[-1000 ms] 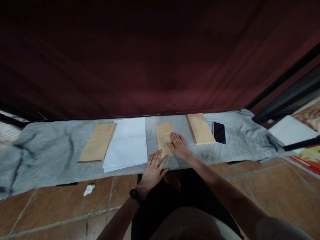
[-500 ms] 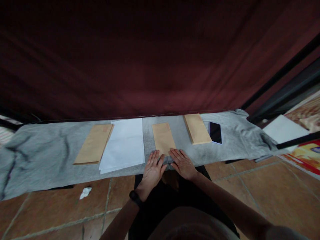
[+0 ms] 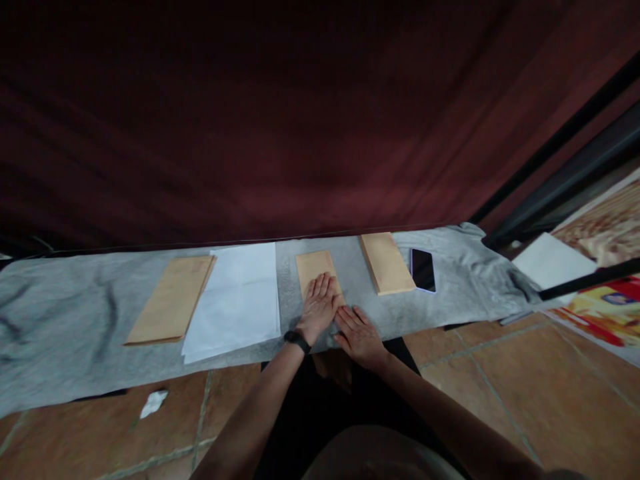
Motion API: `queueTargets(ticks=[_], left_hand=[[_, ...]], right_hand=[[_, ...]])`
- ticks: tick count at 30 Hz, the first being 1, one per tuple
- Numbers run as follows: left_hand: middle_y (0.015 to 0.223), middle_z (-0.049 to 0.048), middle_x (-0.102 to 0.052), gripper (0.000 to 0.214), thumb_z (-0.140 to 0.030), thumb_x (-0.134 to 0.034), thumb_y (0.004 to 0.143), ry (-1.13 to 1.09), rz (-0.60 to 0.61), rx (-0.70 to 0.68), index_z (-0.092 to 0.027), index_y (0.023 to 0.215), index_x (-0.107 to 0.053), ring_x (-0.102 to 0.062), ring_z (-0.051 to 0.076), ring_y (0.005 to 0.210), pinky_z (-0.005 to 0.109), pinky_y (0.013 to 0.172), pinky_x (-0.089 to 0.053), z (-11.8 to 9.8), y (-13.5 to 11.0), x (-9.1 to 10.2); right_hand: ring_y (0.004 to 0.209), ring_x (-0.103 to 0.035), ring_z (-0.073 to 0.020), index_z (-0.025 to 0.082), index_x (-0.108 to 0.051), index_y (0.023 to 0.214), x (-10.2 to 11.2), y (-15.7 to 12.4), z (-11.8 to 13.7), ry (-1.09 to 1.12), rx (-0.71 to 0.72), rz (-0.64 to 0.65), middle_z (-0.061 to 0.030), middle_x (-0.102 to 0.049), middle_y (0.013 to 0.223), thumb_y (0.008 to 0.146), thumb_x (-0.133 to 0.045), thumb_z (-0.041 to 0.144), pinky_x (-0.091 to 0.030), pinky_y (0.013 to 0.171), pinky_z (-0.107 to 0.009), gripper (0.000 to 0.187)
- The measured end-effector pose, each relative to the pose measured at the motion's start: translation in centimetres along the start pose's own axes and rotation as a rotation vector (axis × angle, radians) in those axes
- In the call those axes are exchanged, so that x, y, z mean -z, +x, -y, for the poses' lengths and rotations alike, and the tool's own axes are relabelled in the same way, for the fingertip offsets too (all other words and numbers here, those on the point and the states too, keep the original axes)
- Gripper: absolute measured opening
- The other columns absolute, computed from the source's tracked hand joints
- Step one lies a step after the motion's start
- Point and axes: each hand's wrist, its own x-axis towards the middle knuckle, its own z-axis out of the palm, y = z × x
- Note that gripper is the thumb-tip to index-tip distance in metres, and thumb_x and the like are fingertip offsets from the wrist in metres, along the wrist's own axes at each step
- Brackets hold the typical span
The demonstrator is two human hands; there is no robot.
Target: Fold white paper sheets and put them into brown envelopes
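Observation:
A brown paper envelope lies flat on the grey cloth in front of me. Across its lower part rests my left hand, palm down with fingers stretched out. My right hand lies flat at the envelope's near right corner, its fingertips close to the left hand. Neither hand grips anything. The envelope's near end is hidden under my hands. To the left are white paper sheets and a few brown envelopes. A thicker stack of brown envelopes sits to the right.
A phone lies beside the right stack. The grey cloth covers a long narrow surface against a dark red hanging. Black bars stand at the right. Crumpled white tissue lies on the tiled floor.
My left hand has moved forward from the envelope's near edge onto its surface. My right hand stays near the same corner. The view has shifted slightly.

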Motion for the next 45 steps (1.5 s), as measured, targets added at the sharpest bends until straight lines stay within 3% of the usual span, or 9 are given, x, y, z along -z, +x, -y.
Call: queueTargets(ticks=[9,17,25,33,45], left_hand=[[0.164,0.0083,-0.029,0.058,-0.037,-0.025,0.102,0.038,0.075,0.102,-0.013,0.155,-0.035,-0.02,0.026,0.154,0.049,0.126,-0.01,1.2,3.9,0.5],[0.163,0.0071,-0.033,0.059,-0.034,-0.027,0.1,-0.022,0.096,0.185,-0.018,0.156,-0.033,-0.021,0.029,0.153,0.06,0.124,-0.006,2.4,6.5,0.5],[0.165,0.0067,-0.029,0.057,-0.039,-0.027,0.101,-0.011,0.083,0.25,-0.022,0.155,-0.036,-0.019,0.032,0.153,0.06,0.122,-0.008,3.4,8.1,0.5],[0.165,-0.003,-0.029,0.055,-0.041,-0.026,0.101,-0.031,0.127,0.204,-0.032,0.155,-0.036,-0.011,0.03,0.155,0.062,0.123,-0.005,2.7,6.0,0.5],[0.164,0.0034,-0.03,0.056,-0.032,-0.024,0.104,-0.002,0.128,0.006,-0.017,0.156,-0.031,-0.017,0.021,0.154,0.045,0.127,-0.014,0.5,-0.5,1.3]], right_hand=[[0.143,-0.043,-0.0237,0.016,-0.038,0.154,0.9,0.2,0.3,0.001,0.028,-0.033,-0.0093,-0.042,0.157,0.103,-0.045,0.038,-0.027,0.122,-0.047,0.055],[0.143,-0.043,-0.024,0.016,-0.035,0.155,1.0,0.2,0.4,0.004,0.001,-0.026,-0.0092,-0.043,0.157,0.103,-0.047,0.039,-0.025,0.122,-0.046,0.058],[0.143,-0.042,-0.0228,0.018,-0.032,0.156,1.1,0.3,0.5,0.002,-0.012,-0.035,-0.0081,-0.042,0.157,0.103,-0.047,0.04,-0.024,0.123,-0.045,0.06],[0.143,-0.043,-0.0235,0.017,-0.036,0.154,0.8,0.2,0.5,-0.008,-0.001,-0.052,-0.0092,-0.044,0.156,0.102,-0.047,0.039,-0.026,0.122,-0.047,0.058],[0.139,-0.048,-0.0245,0.017,-0.047,0.149,0.1,0.0,0.2,-0.011,-0.007,-0.073,-0.0097,-0.052,0.15,0.101,-0.049,0.04,-0.027,0.123,-0.047,0.053]])
